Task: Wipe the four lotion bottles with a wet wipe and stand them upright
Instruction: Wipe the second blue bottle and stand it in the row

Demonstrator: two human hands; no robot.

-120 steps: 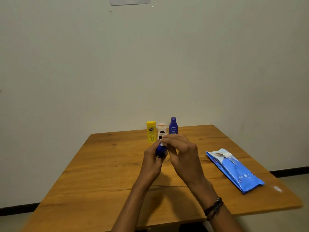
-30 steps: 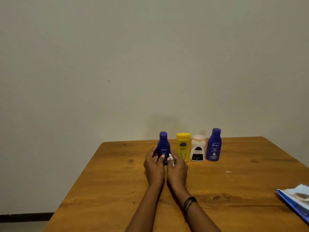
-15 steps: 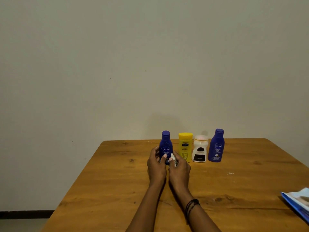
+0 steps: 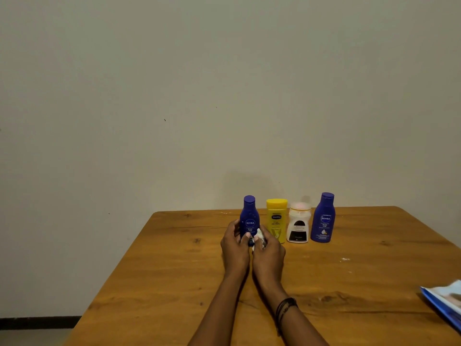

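A row of four lotion bottles [image 4: 276, 219] stands far back on the brown wooden table [image 4: 174, 270], so the job looks nearly done. The left hand [image 4: 234, 248] grips the small dark blue plastic bottle [image 4: 249, 221] at the left end. The right hand [image 4: 269, 254] pinches a scrunched white wet wipe [image 4: 259, 236] right beside it.

Plain, pale greenish-grey wall [image 4: 224, 83] fills the upper two thirds of the view, marked by a few small dark specks [image 4: 164, 119]. A wooden table [image 4: 174, 283] with warm orange-brown grain and rounded far corners stands with its far edge close to, possibly touching, the wall. At lower left, a dark skirting strip [image 4: 37, 322] runs along the wall's foot above a grey band of floor [image 4: 30, 339]. Lighting is dim and even.
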